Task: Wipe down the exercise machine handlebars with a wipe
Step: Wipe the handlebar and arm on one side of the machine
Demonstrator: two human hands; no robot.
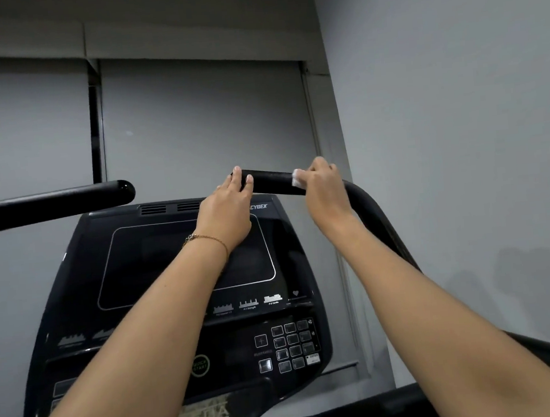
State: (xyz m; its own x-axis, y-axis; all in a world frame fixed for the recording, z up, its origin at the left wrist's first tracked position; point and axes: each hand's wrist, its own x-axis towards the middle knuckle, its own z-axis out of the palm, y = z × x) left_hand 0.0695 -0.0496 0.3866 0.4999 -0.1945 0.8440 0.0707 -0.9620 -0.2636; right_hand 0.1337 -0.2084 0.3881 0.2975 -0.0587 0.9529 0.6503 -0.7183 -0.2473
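The right black handlebar [273, 182] of the exercise machine runs from its rounded tip near the centre, then bends down to the right. My left hand [229, 209] holds the tip of this bar, fingers curled over its end. My right hand [323, 187] is wrapped round the same bar a little further right, with a small white wipe [297, 178] pressed between its fingers and the bar. Only a corner of the wipe shows. The left handlebar [50, 203] sticks in from the left edge, untouched.
The black console [160, 285] with a dark screen and a keypad [290, 346] stands below the bars, under my forearms. Grey wall panels are close behind, and a grey wall closes in on the right.
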